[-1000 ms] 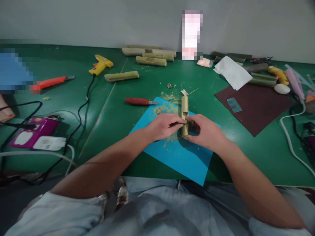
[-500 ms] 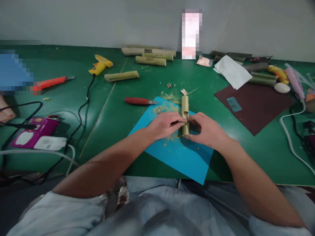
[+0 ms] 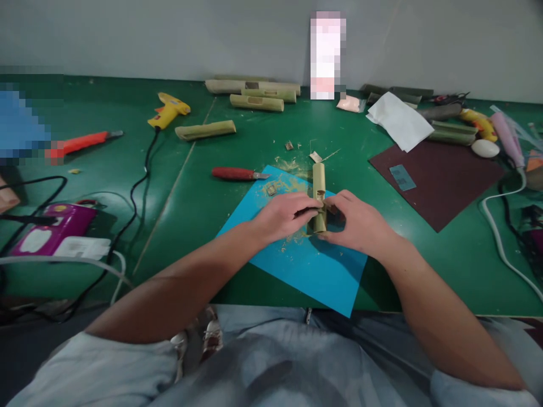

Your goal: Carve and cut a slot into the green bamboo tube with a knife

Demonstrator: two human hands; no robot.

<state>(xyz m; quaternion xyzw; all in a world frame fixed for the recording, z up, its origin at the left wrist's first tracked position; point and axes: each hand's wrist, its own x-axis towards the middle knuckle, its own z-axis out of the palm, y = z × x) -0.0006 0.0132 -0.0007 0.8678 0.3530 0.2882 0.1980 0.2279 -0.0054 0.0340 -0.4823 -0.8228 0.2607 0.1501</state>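
A short bamboo tube (image 3: 318, 180) with a notch cut in its side lies upright on a blue paper sheet (image 3: 314, 271) strewn with shavings. My left hand (image 3: 283, 216) presses against the tube's left side, pinching a thin dark tool whose tip meets the notch. On the tube's right, my right hand (image 3: 360, 224) grips its lower half, fingers curled around it. The tube's lower end is hidden between the two hands.
A red-handled knife (image 3: 236, 173) lies left of the sheet. Several bamboo pieces (image 3: 254, 93) sit at the back beside a yellow glue gun (image 3: 166, 111). Dark sandpaper (image 3: 441, 178), white paper (image 3: 399, 122), cables and a purple device (image 3: 55, 236) surround the work spot.
Both hands stay on the bamboo tube with only slight finger shifts at the notch. The view has drifted a little.
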